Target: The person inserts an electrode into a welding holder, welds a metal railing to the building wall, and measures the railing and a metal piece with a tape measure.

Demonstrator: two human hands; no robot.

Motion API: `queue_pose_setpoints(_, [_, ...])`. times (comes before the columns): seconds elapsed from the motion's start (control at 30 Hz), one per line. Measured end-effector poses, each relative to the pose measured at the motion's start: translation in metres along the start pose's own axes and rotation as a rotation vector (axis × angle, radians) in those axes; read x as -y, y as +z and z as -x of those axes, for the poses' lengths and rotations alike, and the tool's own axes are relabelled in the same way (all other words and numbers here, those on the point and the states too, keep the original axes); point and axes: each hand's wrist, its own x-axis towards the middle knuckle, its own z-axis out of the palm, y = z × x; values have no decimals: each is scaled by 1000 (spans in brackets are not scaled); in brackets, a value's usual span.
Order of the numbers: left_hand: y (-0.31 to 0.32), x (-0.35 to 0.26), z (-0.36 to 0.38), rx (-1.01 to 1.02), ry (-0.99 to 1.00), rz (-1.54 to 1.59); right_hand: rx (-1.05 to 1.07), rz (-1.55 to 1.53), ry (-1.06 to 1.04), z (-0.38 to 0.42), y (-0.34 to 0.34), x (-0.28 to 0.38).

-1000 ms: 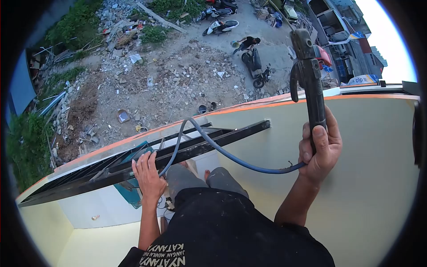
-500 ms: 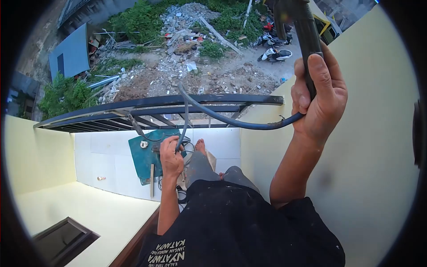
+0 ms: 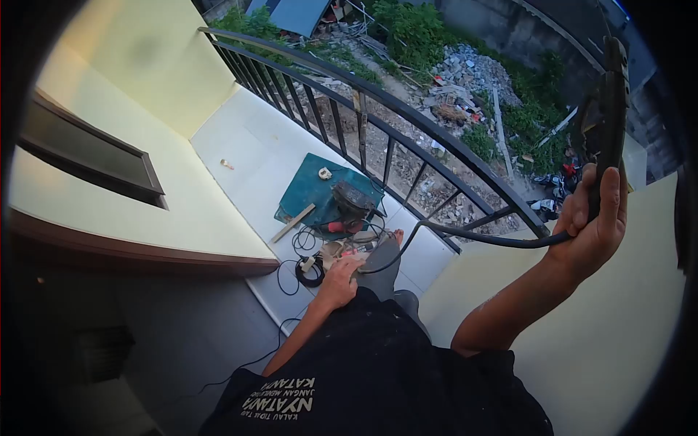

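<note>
My right hand [image 3: 592,218] is raised at the right, its fingers wrapped round the black handle of what looks like a welding electrode holder [image 3: 611,123], which points upward. A thick dark cable [image 3: 480,236] leaves the handle's lower end and sags across in front of the railing. Lower down, near my leg, my left hand [image 3: 340,282] is closed on the other stretch of that cable. Its fingertips are partly hidden.
A black metal railing [image 3: 392,134] edges the white-tiled balcony floor [image 3: 225,134]. On a green board [image 3: 294,196] lie a dark bulky object [image 3: 356,198] and a white plug-like piece [image 3: 324,173]. A red-bodied tool [image 3: 342,227], a wood strip [image 3: 293,222] and coiled black cord [image 3: 310,272] lie nearby.
The view has swung left and tilted, showing more of the balcony floor and railing. My left hand has come down closer to my body with the cable. My right hand still grips the holder.
</note>
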Motion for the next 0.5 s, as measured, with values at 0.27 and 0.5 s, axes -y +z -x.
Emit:
queue_pose_setpoints(0.27, [-8, 98, 130, 42, -590, 76, 96, 62, 65, 13, 39, -12])
queue_pose_setpoints(0.5, [-41, 130, 162, -14, -837, 43, 92, 107, -2, 7, 52, 3])
